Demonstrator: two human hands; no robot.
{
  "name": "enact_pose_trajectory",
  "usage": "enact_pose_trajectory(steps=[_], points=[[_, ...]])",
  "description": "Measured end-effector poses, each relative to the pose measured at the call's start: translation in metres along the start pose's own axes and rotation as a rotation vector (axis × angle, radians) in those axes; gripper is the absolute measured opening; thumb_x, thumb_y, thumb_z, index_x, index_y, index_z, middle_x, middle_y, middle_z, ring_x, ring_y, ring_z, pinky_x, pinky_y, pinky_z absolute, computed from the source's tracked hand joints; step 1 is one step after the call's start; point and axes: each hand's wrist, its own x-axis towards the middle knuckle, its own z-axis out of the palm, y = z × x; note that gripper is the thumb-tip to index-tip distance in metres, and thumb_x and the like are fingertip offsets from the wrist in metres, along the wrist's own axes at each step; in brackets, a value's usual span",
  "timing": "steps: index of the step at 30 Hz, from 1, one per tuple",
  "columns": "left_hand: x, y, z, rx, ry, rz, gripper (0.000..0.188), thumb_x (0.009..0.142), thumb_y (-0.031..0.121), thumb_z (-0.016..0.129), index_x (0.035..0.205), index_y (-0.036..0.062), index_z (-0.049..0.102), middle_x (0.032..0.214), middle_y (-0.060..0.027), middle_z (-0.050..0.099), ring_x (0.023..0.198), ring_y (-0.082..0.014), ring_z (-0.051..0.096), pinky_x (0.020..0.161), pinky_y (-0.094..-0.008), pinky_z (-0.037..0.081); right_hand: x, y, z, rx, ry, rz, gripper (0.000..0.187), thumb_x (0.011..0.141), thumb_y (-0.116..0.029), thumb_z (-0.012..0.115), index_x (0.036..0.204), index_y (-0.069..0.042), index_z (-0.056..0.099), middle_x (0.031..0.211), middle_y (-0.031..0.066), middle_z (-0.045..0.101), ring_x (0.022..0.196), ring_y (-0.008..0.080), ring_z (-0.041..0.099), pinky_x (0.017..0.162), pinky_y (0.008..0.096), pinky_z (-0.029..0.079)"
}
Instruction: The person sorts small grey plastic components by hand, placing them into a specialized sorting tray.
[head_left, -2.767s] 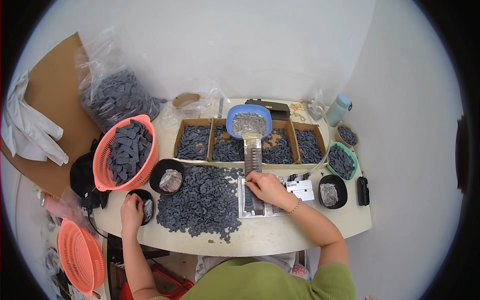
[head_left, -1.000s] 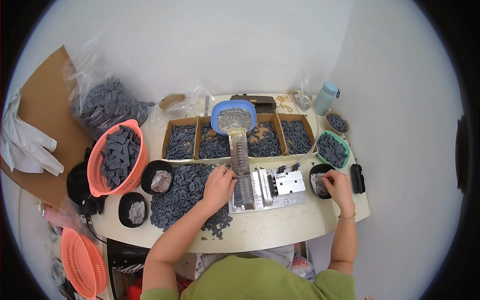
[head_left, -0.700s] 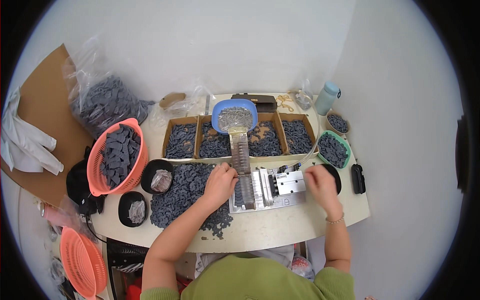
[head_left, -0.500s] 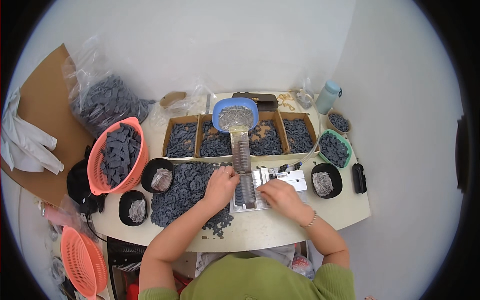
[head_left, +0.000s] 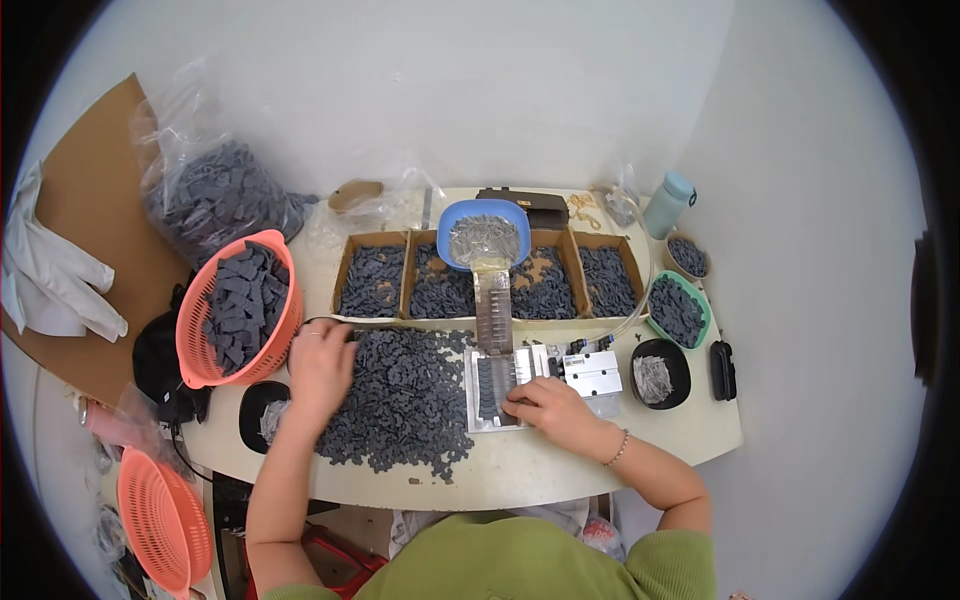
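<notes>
My left hand [head_left: 322,370] is hovering at a black bowl [head_left: 307,328] toward the left edge of the table [head_left: 590,472], covering most of it from view. Those fingers are curling downward, and I cannot tell whether they are pinching anything or touching the bowl. My right hand [head_left: 560,412] is resting at the metal fixture [head_left: 523,365], near the middle of the front edge. Its fingertips are bunching close together over the fixture's lower part; whether something small is sitting between them I cannot tell.

Inside the fixture, a row of grey pieces [head_left: 486,388] is lying along the left side. A clear ruled chute [head_left: 493,318] is running from there toward the back edge, up to a blue bowl [head_left: 485,205] holding thin silvery pins [head_left: 484,240]. A silver block [head_left: 592,372] is sitting on the fixture's right side.

Between my hands, a loose pile of grey pieces [head_left: 400,405] is spreading toward the front edge. A second black bowl [head_left: 251,422] is standing near the left edge, a third [head_left: 681,382] toward the right edge. Along the back edge, a four-part cardboard tray [head_left: 408,275] is holding more grey pieces, and a green basket [head_left: 706,325] of them is standing by the right edge.
</notes>
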Motion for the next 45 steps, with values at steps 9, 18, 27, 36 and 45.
enact_pose_trajectory(steps=[9, 18, 27, 36, 45], points=[[-0.017, -0.069, 0.015, 0.196, -0.426, -0.141, 0.010, 0.074, 0.009, 0.067, 0.080, 0.0015, 0.064, 0.084, -0.0181, 0.062, 0.082, -0.0367, 0.063, 0.073, -0.0460, 0.051, 0.105, 0.102, -0.035, 0.166, 0.220, 0.319, 0.014, 0.081, -0.003, 0.058, 0.093, -0.004, 0.066, 0.089, 0.0132, 0.062, 0.088, 0.0307, 0.060, 0.078, 0.0396, 0.050], [-0.010, -0.061, 0.008, 0.179, -0.330, -0.162, 0.009, 0.079, 0.005, 0.059, 0.086, -0.0003, 0.059, 0.084, -0.0205, 0.061, 0.078, -0.0390, 0.064, 0.070, -0.0461, 0.052, 0.181, 0.174, -0.012, -0.311, -0.323, 0.418, 0.011, 0.070, -0.021, 0.074, 0.080, -0.017, 0.074, 0.084, 0.0098, 0.071, 0.087, 0.0279, 0.067, 0.077, 0.0400, 0.051], [-0.013, -0.075, 0.018, 0.231, -0.467, -0.120, 0.010, 0.077, 0.005, 0.060, 0.084, -0.0013, 0.058, 0.089, -0.0212, 0.062, 0.080, -0.0385, 0.063, 0.071, -0.0455, 0.052, 0.181, 0.180, -0.012, -0.282, -0.390, 0.325, 0.010, 0.075, -0.016, 0.068, 0.083, -0.016, 0.074, 0.085, 0.0092, 0.070, 0.090, 0.0284, 0.065, 0.079, 0.0412, 0.050], [-0.008, -0.054, 0.015, 0.217, -0.436, -0.179, 0.014, 0.080, 0.009, 0.059, 0.090, -0.0001, 0.056, 0.089, -0.0208, 0.062, 0.081, -0.0402, 0.062, 0.072, -0.0480, 0.052, 0.184, 0.180, -0.006, -0.188, -0.253, 0.204, 0.017, 0.072, -0.024, 0.076, 0.085, -0.014, 0.072, 0.088, 0.0064, 0.066, 0.092, 0.0263, 0.060, 0.083, 0.0396, 0.048], [-0.014, -0.071, 0.021, 0.155, -0.383, -0.184, 0.010, 0.081, 0.005, 0.060, 0.088, 0.0004, 0.055, 0.090, -0.0213, 0.059, 0.081, -0.0404, 0.061, 0.072, -0.0477, 0.050, 0.175, 0.185, -0.002, -0.229, -0.083, 0.184, 0.007, 0.075, -0.017, 0.066, 0.072, -0.013, 0.070, 0.085, 0.0091, 0.065, 0.091, 0.0289, 0.059, 0.078, 0.0420, 0.049]])
